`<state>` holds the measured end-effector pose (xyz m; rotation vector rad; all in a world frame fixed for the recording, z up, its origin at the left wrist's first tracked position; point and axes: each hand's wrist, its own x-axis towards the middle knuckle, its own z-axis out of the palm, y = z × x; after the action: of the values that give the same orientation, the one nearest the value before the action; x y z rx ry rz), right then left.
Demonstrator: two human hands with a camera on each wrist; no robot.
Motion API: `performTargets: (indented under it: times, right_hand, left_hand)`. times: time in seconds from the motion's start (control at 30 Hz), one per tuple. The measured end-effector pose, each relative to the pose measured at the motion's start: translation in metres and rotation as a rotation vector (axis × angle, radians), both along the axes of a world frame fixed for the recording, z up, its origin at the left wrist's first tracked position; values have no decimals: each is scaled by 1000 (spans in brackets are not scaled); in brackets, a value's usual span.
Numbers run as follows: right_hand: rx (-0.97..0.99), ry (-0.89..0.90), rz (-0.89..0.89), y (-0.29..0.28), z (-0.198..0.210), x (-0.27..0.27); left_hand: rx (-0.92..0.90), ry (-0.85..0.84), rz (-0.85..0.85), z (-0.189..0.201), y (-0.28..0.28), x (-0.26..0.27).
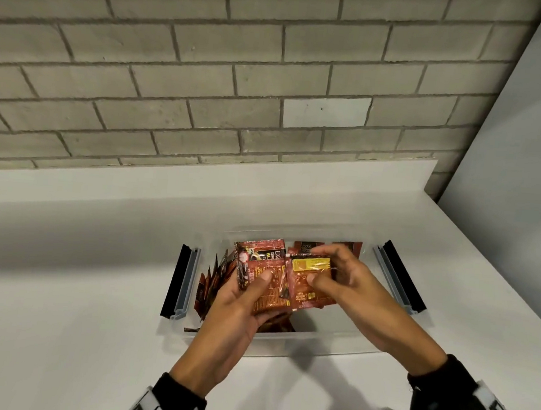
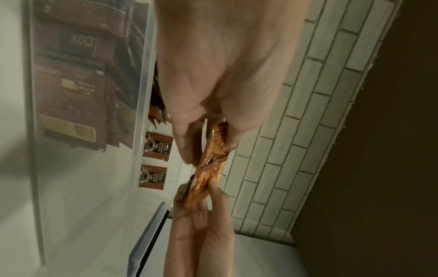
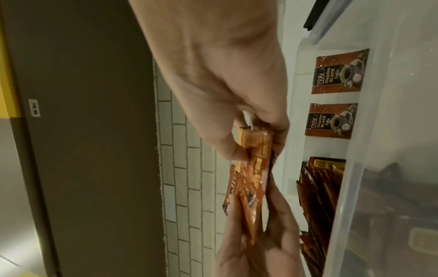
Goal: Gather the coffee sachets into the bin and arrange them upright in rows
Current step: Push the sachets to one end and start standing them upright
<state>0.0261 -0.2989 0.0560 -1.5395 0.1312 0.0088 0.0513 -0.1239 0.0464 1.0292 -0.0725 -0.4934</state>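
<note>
We held a small stack of sachets (image 1: 284, 283) above the bin (image 1: 332, 344), both hands closed on it. Our left hand (image 1: 238, 306) gripped the left part of the stack, thumb on the front and fingers behind. Our right hand (image 1: 344, 281) pinched the right part, near the yellow label, between thumb and fingertips. The bin was a clear plastic box on the white counter (image 1: 78, 286), with its side latches (image 1: 182, 282) folded out.

Inside the bin, a row (image 3: 317, 196) of sachets stood on edge at the left end, leaning a little. Two single sachets (image 3: 337, 95) stood against the far wall, facing us. The middle and right part of the bin floor looked free.

The step in hand, as we judged it, was to square the stack and then set it down upright beside the row. To do it well, we should have aligned the bottom edges first, perhaps by tapping them on the bin floor, so no sachet slipped out. Then the stack should have gone down close to the leaning row, so that both supported each other. One hand could have pushed the row straight while the other lowered the stack. The foil looked slippery, so a firm pinch was needed until the stack touched the floor.
</note>
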Motion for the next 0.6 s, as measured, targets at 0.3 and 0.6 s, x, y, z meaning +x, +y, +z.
performTargets:
  times: [0.3,0.6]
  right_hand:
    - [170,152,10,10,1,-1]
    - [267,197,-34,9,-4,-1]
  left_hand:
    - [42,2,80,-8,-2,0]
    - [-54,48,126,-11,-8,-3]
